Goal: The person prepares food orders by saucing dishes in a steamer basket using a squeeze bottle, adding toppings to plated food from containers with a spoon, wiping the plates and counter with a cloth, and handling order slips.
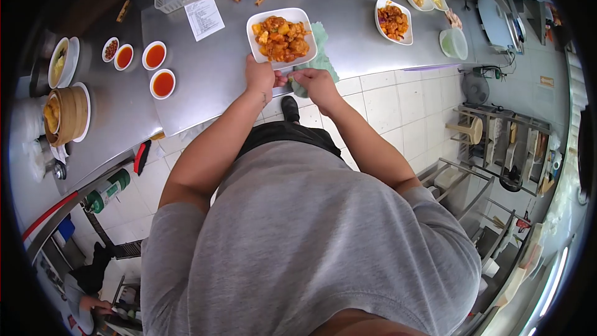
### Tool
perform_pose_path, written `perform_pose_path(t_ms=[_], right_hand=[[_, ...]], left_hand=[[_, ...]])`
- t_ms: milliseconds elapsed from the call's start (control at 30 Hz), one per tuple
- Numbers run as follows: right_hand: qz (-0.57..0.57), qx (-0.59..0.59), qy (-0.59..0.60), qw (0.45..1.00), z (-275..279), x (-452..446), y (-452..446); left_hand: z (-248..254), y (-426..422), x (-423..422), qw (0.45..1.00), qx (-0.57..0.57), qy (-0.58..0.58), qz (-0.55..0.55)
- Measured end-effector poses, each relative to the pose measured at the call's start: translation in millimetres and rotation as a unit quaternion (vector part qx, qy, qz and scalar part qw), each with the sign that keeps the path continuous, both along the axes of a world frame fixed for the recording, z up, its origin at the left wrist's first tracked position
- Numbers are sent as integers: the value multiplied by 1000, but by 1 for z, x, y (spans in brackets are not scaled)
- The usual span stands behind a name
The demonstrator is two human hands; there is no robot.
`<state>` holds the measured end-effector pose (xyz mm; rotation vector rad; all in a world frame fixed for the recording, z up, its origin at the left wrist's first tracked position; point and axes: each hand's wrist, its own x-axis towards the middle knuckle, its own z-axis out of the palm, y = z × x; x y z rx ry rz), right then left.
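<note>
A steel desk (205, 68) is carrying a printed slip (204, 18), 3 red-sauce bowls (163, 84) and a bamboo steamer (74, 112), suggesting a restaurant kitchen.

From the wearer's head, one wide, round-edged view faces steeply down and forward, close above the grey shirt (305, 230) and farther from the left hand (260, 77) and right hand (316, 87), reaching past them to the steel counter (205, 65) and out beyond the right hand to the tiled floor (410, 102).

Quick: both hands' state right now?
Left hand: fingers curled by the nearest white dish; grip unclear.
Right hand: fingers bent at the green cloth; grip unclear.
</note>
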<state>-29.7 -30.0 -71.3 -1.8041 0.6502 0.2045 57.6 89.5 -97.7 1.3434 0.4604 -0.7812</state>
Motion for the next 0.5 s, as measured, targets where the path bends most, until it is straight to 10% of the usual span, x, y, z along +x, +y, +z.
perform_pose_path(t_ms=[67, 133, 300, 400, 500], right_hand=[[-122, 100, -82, 984, -9, -8, -15], [-194, -39, -163, 967, 5, -6, -34], [159, -493, -290, 805, -24, -16, -51], [-34, -283, -111, 952, -28, -2, -88], [-57, -256, -181, 948, -1, 27, -108]], left_hand=[[2, -1, 1, 999, -28, 12, 12], [2, -4, 0, 998, -54, 18, 25], [18, -17, -4, 996, -78, 35, 24], [-13, -18, 3, 992, -80, 98, 1], [-11, -26, -3, 980, -107, 160, 40]])
